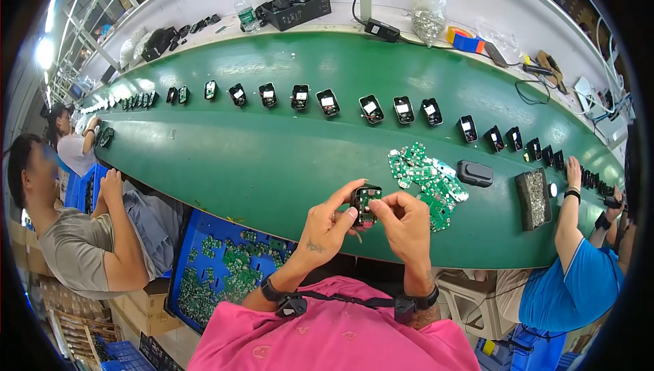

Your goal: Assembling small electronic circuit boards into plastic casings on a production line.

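Close in front of me, over the near edge of the green table, my left hand (332, 221) grips a small black plastic housing (356, 200) from its left side. A green circuit board (368, 201) shows inside the housing. My right hand (403, 224) pinches at the board's right edge with thumb and index finger. A pile of loose green circuit boards (436, 197) lies on the table just beyond my right hand. Beside that pile rests a closed black case (475, 173).
A row of black housings (328, 103) crosses the green table (272, 146). A blue bin (187, 241) of circuit boards stands at my lower left. To the right is a black tray (533, 201) of small metal parts. People sit at both sides; a hand (573, 173) touches the table at right.
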Tool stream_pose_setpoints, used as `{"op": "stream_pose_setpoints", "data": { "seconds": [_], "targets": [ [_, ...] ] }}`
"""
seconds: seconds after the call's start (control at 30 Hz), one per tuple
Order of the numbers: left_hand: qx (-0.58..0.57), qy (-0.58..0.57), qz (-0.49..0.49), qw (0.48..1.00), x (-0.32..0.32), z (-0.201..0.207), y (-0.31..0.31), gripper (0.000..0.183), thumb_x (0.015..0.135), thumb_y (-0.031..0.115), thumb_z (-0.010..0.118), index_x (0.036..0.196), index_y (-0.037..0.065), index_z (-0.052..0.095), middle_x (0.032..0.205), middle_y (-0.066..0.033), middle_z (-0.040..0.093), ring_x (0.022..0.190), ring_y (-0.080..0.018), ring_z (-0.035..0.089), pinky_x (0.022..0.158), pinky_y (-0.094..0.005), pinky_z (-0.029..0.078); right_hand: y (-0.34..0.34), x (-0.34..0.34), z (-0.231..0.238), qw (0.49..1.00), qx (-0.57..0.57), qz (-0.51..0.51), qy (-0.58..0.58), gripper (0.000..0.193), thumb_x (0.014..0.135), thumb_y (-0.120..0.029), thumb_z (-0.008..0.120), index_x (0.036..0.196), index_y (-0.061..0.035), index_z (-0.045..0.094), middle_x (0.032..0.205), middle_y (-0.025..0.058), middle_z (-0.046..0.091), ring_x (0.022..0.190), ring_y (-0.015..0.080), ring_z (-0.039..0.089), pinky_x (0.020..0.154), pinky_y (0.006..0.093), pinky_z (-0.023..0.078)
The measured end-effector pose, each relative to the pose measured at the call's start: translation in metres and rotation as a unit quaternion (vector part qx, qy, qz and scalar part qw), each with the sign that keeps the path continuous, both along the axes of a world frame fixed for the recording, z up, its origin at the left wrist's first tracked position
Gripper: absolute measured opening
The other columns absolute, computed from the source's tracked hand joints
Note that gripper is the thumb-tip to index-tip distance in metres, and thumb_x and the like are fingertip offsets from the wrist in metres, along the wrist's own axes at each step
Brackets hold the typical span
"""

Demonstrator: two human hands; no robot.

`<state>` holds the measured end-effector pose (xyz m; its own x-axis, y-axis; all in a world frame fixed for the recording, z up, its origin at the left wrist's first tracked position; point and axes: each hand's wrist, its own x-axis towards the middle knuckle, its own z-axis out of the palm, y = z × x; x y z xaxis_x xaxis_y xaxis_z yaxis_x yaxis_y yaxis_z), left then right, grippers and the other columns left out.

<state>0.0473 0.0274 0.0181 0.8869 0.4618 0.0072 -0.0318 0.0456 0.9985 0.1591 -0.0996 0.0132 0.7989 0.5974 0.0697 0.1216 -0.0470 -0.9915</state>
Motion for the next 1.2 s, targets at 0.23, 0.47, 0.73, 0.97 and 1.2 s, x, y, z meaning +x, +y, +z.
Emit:
{"op": "stream_pose_setpoints", "data": {
  "seconds": [0.23,0.47,0.73,0.97,1.2],
  "targets": [
    [0.018,0.014,0.043,0.999,0.000,-0.004,-0.002,0.042,0.099,0.007,0.052,0.140,0.005,0.051,0.115,-0.0142,0.070,0.078,-0.0136,0.071,0.060,-0.0253,0.056,0.007,-0.004,-0.007,0.998,-0.043,-0.025,-0.038,0.023,0.091,-0.013,0.075,0.078,0.0009,0.062,0.064,-0.0042,0.058,0.058,0.0007,0.046,0.048,0.0207,0.034],
    [0.057,0.022,0.063,0.996,0.005,-0.005,-0.004,0.039,0.100,0.009,0.050,0.139,0.004,0.050,0.109,-0.0117,0.070,0.069,-0.0094,0.064,0.056,-0.0230,0.051,0.014,-0.017,-0.019,1.000,0.021,-0.008,0.009,0.018,0.097,-0.011,0.066,0.107,0.0029,0.061,0.084,0.0038,0.069,0.071,0.0062,0.063,0.060,0.0231,0.050],
    [0.046,0.023,0.045,0.998,0.005,-0.002,-0.005,0.038,0.101,0.011,0.050,0.138,0.003,0.048,0.106,-0.0115,0.069,0.070,-0.0106,0.066,0.055,-0.0217,0.051,0.012,-0.010,-0.015,0.998,0.020,-0.015,-0.058,0.021,0.094,-0.014,0.069,0.103,0.0038,0.065,0.070,0.0076,0.062,0.057,0.0110,0.055,0.052,0.0288,0.044],
    [0.019,0.044,-0.022,0.999,0.006,-0.005,0.010,0.037,0.100,0.007,0.051,0.136,0.002,0.047,0.111,-0.0152,0.069,0.075,-0.0153,0.071,0.058,-0.0260,0.056,0.002,0.001,-0.008,0.992,-0.033,-0.008,-0.125,0.018,0.091,-0.013,0.071,0.094,0.0045,0.067,0.073,0.0115,0.062,0.059,0.0159,0.057,0.054,0.0313,0.045],
    [0.049,0.041,0.003,0.998,0.012,-0.004,0.007,0.036,0.101,0.008,0.049,0.136,0.001,0.047,0.098,-0.0126,0.069,0.070,-0.0149,0.068,0.060,-0.0280,0.056,0.012,-0.002,-0.008,0.979,-0.023,-0.032,-0.201,0.025,0.096,-0.018,0.064,0.110,0.0031,0.065,0.079,0.0180,0.066,0.065,0.0303,0.065,0.059,0.0391,0.050]
  ]
}}
